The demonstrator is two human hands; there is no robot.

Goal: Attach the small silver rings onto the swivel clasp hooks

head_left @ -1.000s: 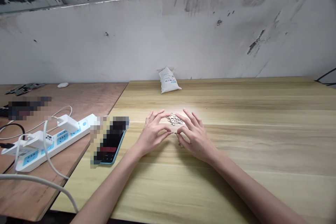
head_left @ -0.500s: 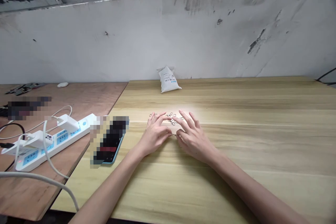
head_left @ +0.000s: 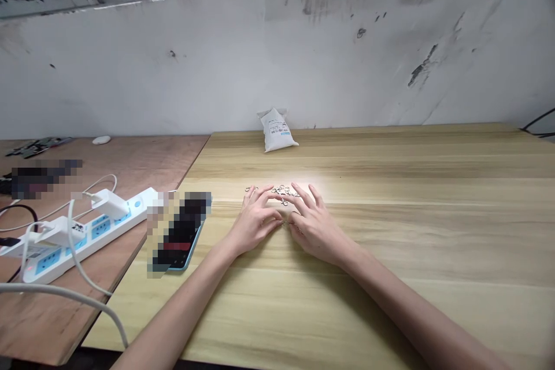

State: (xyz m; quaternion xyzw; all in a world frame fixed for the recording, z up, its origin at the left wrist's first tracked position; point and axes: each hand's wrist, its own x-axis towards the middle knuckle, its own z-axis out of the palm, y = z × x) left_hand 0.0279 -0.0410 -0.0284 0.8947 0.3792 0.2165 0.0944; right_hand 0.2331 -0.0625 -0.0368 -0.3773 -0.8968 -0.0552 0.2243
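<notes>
Head view: small metal piece (head_left: 284, 222) between both hands, mid-desk (head_left: 411, 202), left of centre.
I judge it light, stiff, slippery; best gripped at its ends, fingertips only. I read the left hand (head_left: 255, 225) as pinched narrow on it; the right hand (head_left: 319, 231) curls in, seemingly on the other end, its thumb mostly hidden. Loose clasps (head_left: 284, 189) lie just beyond, toward the far edge. Versus one second ago: less of the piece shows; a stray clasp (head_left: 250, 189) appears past the left fingers.
</notes>
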